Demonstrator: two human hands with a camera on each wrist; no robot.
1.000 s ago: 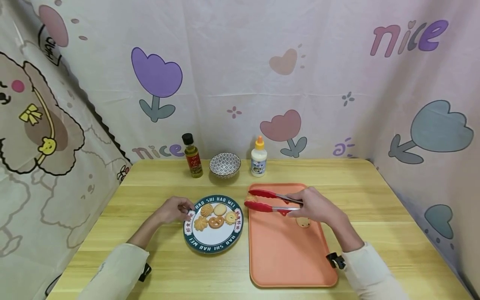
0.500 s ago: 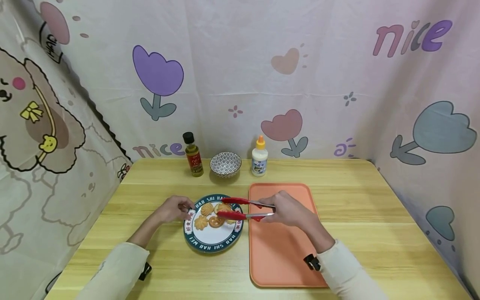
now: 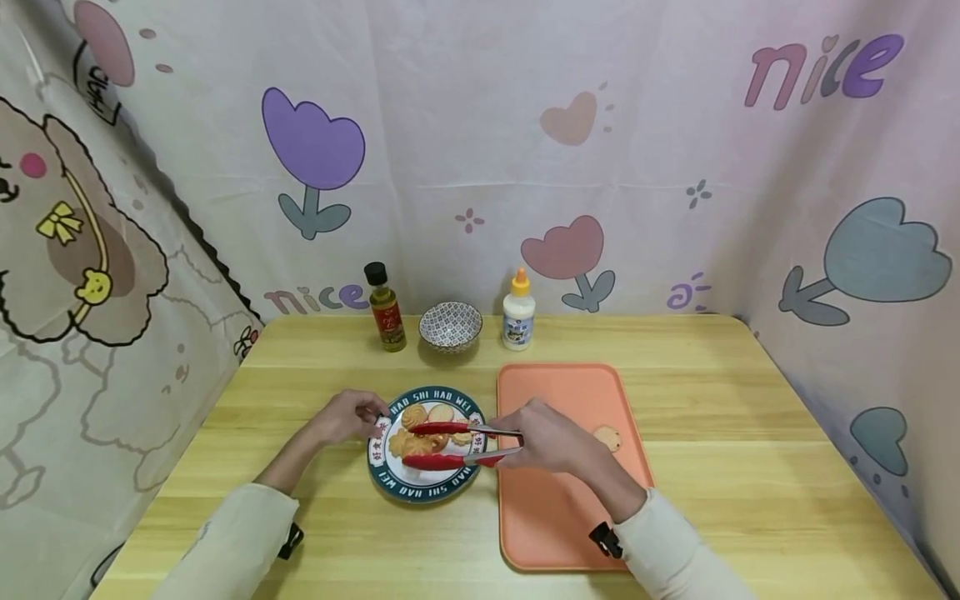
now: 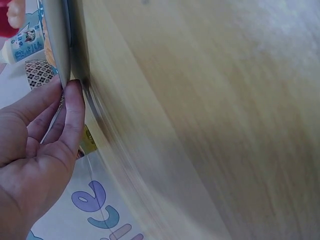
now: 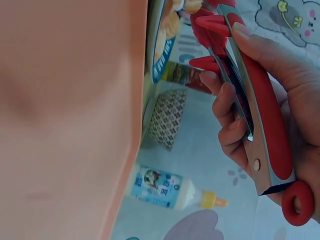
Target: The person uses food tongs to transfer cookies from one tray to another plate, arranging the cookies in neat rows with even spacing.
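Observation:
My left hand (image 3: 347, 418) pinches the left rim of a round plate (image 3: 422, 493) with a dark green border; the left wrist view shows the thumb (image 4: 42, 100) and fingers on either side of the rim. Several golden cookies (image 3: 414, 416) lie on the plate. My right hand (image 3: 546, 438) grips red-tipped metal tongs (image 3: 438, 461), whose arms stand apart over the plate and partly hide the cookies. In the right wrist view, a cookie (image 5: 193, 6) shows close to the tong tips; I cannot tell whether it is held.
An orange tray (image 3: 555, 517) right of the plate bears one speckled cookie (image 3: 608, 437). Along the table's back stand an oil bottle (image 3: 387, 317), a patterned bowl (image 3: 450, 327) and a white squeeze bottle (image 3: 517, 319) with a yellow cap. A printed cloth (image 3: 450, 125) hangs behind.
The right hand has carried the tongs leftward from above the tray, a cookie between their tips at first, to over the plate, then lower across it. The left hand stays at the rim.

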